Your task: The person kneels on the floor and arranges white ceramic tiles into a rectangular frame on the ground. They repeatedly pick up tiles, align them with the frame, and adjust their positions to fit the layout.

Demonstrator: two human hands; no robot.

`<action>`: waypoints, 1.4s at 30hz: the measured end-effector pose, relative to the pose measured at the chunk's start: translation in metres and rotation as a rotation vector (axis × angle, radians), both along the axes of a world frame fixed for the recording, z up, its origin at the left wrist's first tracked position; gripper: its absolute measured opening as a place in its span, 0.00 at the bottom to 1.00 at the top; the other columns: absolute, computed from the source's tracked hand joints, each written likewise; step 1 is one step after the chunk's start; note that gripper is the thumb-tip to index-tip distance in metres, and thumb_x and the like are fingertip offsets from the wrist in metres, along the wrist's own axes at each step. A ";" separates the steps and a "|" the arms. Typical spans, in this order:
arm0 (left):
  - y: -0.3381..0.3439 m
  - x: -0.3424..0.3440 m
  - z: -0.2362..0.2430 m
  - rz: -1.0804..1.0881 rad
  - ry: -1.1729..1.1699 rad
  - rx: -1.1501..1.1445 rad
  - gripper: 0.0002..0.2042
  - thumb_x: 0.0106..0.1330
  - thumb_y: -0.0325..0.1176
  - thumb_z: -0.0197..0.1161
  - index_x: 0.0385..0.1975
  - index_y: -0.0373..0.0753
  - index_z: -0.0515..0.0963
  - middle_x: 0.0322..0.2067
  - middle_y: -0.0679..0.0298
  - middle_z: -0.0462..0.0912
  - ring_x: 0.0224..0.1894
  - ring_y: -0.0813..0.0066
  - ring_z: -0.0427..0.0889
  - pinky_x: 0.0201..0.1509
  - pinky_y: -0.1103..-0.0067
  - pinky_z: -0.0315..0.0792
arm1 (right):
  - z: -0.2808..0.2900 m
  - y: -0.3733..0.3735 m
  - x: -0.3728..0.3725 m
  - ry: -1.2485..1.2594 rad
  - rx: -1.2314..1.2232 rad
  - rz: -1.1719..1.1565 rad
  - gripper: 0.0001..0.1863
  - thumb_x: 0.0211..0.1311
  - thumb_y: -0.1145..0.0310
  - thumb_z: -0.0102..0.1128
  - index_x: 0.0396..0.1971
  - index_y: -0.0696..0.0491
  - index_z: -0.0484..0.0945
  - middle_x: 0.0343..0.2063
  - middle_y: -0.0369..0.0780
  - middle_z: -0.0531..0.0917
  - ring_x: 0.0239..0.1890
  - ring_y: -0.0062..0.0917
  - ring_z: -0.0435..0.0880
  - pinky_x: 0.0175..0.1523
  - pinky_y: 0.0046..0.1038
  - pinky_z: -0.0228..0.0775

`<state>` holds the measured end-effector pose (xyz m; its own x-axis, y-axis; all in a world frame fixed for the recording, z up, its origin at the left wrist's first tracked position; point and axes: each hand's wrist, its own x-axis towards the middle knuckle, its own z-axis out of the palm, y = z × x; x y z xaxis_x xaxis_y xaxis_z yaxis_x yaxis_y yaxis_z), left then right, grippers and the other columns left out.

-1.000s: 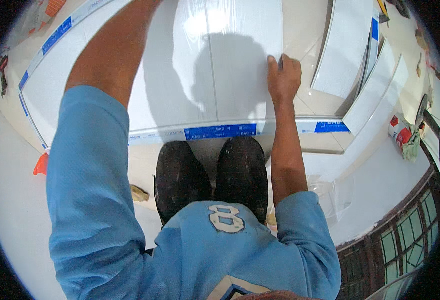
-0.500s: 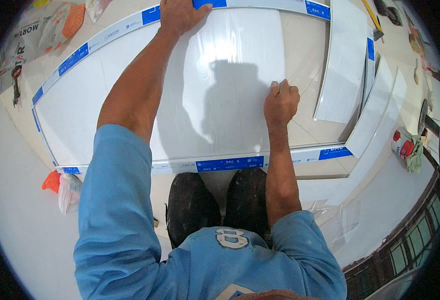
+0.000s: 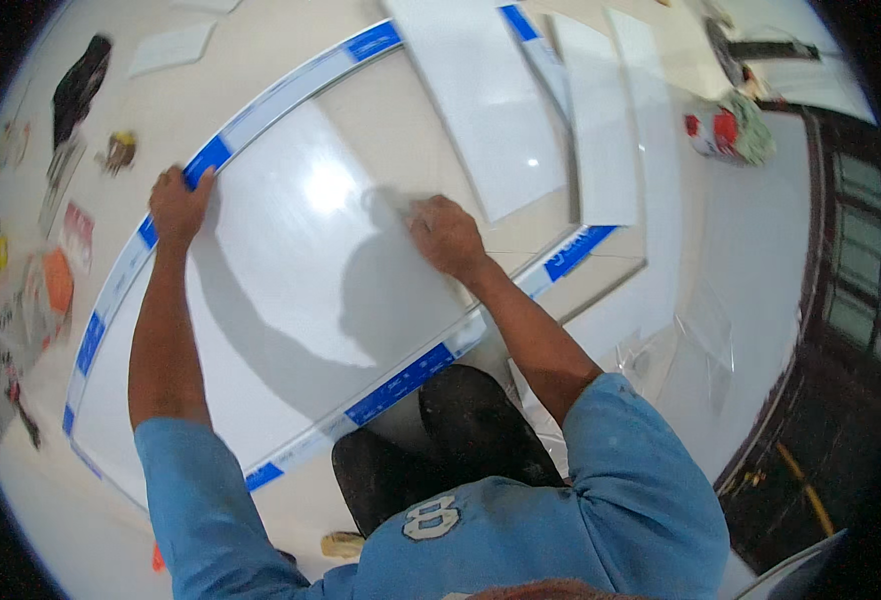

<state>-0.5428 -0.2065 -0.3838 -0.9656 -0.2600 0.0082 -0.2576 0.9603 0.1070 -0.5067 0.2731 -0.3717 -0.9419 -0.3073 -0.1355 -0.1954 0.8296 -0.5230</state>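
Flat on the floor lay the large glossy white rectangular tile (image 3: 291, 290), blue-taped at its edges; left hand (image 3: 179, 203) gripped its far edge, right hand (image 3: 445, 234) pressed closed on its smooth face.

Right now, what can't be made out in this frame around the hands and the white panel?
- Right hand: the fingertips are curled under on the panel, so whether it pinches anything is hidden.
- Left hand: it sits on the far taped edge, and its palm side is covered.
- Panel's near corner: hidden behind the blue sleeve.
- Litter at the left rim: bent and blurred by the fisheye lens.
- Can: too small to tell its contents.
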 end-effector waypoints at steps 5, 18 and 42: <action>-0.001 -0.003 -0.003 -0.036 0.010 0.027 0.33 0.71 0.62 0.61 0.46 0.28 0.78 0.44 0.40 0.82 0.49 0.38 0.81 0.57 0.52 0.74 | 0.006 0.137 -0.071 0.252 0.251 -0.427 0.17 0.63 0.63 0.67 0.48 0.57 0.84 0.48 0.51 0.85 0.52 0.48 0.82 0.61 0.45 0.74; -0.007 0.001 -0.013 -0.026 0.041 0.063 0.32 0.69 0.60 0.64 0.48 0.29 0.77 0.44 0.40 0.81 0.48 0.40 0.81 0.55 0.53 0.74 | 0.029 0.377 -0.147 -0.098 0.307 -0.795 0.51 0.48 0.34 0.78 0.52 0.72 0.80 0.49 0.59 0.86 0.54 0.45 0.87 0.57 0.41 0.79; 0.426 -0.103 -0.006 0.429 -0.192 1.647 0.08 0.70 0.30 0.68 0.39 0.32 0.79 0.34 0.62 0.83 0.33 0.71 0.83 0.38 0.72 0.80 | 0.142 0.376 0.156 -0.335 -0.213 -0.734 0.22 0.69 0.63 0.67 0.20 0.48 0.64 0.22 0.25 0.61 0.27 0.15 0.58 0.31 0.26 0.54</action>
